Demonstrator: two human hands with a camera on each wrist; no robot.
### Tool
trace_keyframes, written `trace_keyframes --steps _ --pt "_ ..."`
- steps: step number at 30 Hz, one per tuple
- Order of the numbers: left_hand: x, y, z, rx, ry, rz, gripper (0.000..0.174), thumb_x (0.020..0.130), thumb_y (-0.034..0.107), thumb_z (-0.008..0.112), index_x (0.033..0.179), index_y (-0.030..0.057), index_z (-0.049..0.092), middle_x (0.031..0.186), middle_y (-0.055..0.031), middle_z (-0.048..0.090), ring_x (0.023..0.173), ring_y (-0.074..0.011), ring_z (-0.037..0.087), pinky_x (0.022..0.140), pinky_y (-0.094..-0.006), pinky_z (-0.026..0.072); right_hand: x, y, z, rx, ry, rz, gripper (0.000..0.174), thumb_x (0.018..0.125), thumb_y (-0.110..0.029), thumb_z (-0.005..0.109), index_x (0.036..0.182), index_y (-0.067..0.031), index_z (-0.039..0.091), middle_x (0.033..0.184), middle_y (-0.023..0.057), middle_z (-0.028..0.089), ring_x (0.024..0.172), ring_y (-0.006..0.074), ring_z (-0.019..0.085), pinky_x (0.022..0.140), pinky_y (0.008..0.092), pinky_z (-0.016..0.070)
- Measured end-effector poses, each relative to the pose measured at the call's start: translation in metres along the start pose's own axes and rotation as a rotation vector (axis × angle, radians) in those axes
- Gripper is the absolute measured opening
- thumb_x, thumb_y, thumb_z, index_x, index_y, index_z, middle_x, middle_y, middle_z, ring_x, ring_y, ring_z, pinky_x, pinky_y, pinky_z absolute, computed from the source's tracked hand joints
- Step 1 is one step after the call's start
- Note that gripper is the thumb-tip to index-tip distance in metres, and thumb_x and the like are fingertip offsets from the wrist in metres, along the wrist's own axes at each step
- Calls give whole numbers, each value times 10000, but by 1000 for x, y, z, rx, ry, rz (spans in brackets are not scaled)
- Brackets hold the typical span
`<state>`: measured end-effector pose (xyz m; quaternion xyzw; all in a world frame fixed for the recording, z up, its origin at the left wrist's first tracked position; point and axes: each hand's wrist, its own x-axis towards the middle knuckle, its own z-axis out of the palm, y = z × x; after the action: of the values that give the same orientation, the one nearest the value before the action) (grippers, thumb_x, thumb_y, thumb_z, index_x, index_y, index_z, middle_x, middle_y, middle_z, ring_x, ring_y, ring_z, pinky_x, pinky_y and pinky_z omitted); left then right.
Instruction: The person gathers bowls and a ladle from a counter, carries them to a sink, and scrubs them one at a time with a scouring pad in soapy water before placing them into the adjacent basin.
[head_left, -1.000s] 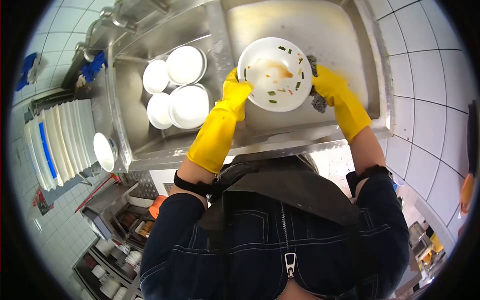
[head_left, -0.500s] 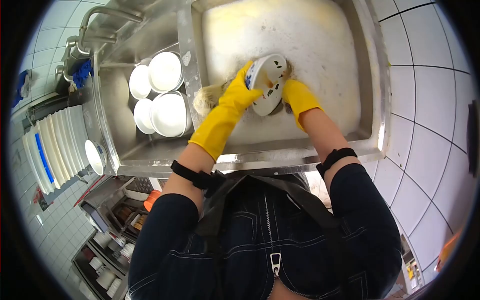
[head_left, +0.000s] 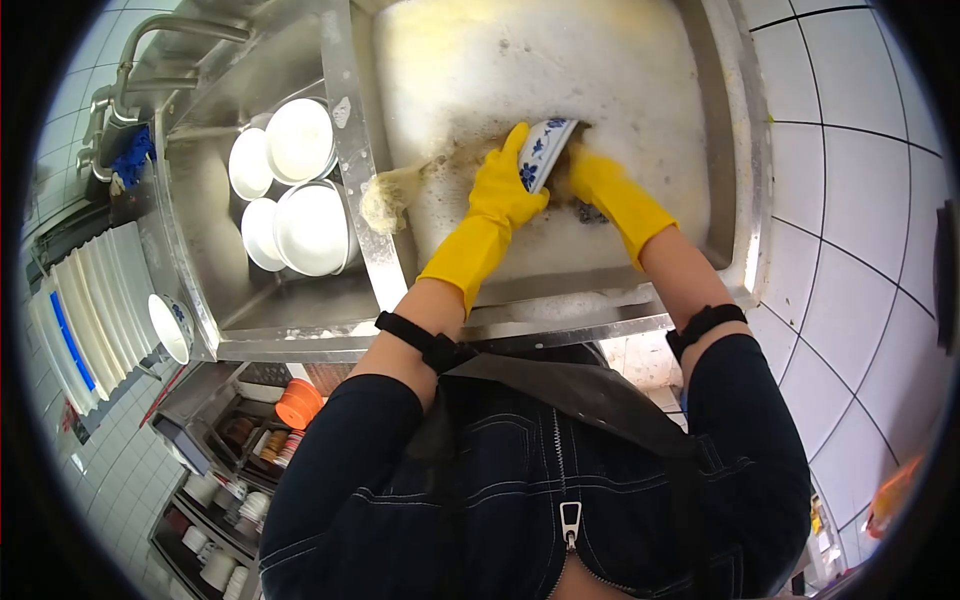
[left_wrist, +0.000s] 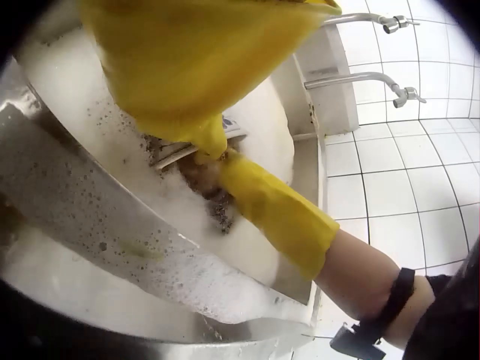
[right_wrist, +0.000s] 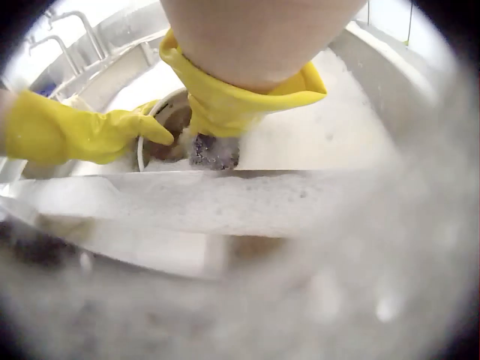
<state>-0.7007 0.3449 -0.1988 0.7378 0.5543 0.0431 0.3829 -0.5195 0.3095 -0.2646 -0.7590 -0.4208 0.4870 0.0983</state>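
Observation:
In the sudsy basin, my yellow-gloved left hand (head_left: 503, 185) grips a white bowl (head_left: 545, 150) with blue flowers on its outside. The bowl stands tipped on its side, its mouth turned right and its lower edge in the foam. My right hand (head_left: 615, 195), also gloved in yellow, is at the bowl's mouth, its fingers largely hidden. It holds a dark grey metal scourer (right_wrist: 215, 152), which shows below the glove in the right wrist view. Brownish water lies around the bowl and inside its mouth (right_wrist: 177, 124).
White bowls (head_left: 310, 228) sit in the left basin, beyond the metal divider (head_left: 365, 130). A pale netted scrubber (head_left: 385, 200) lies on that divider. Another bowl (head_left: 170, 327) rests outside the sink's left edge. A faucet (head_left: 180, 25) stands at the back left; a tiled wall (head_left: 850, 200) rises at right.
The bowl has tipped from facing up, with food scraps inside, onto its side and down into the foam. My right hand has moved from its outer edge to its mouth.

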Motion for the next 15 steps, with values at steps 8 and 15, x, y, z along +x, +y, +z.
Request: trace_keyframes --steps 8,15 --pt "20 -69 41 -995 -79 -349 694 599 49 810 1222 9 507 1026 -106 601 913 -223 574 783 -328 489 71 15 35 -464 262 -991 180 910 -218 498 988 -128 633 977 110 655 917 293 619 755 397 493" --pt "16 -59 4 -1440 85 -434 780 619 -83 690 1353 21 448 1128 -111 591 996 -239 588 848 -316 514 28 -42 40 -745 -246 -266 226 915 -134 497 1096 -68 614 961 136 681 888 247 638 813 345 497"
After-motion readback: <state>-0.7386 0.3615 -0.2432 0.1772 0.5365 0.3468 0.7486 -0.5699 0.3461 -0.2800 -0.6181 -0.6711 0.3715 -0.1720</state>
